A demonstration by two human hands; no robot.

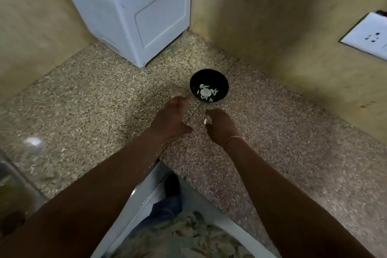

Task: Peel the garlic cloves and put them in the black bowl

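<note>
The speckled stone counter [272, 132] fills a corner between 2 yellow walls, with a white appliance [134, 12] at its back edge. The black bowl [222, 81] stands near the right wall and holds pale garlic pieces [205, 91]. Just in front of it, the left hand [169, 119] stretches relaxed fingers toward the rim, holding nothing. The right hand [219, 125] curls its fingers round 1 small white garlic clove [205, 121], just short of the bowl.

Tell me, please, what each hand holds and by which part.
The right hand pinches a white garlic piece; which part is too blurred to tell. The left hand holds nothing.
</note>
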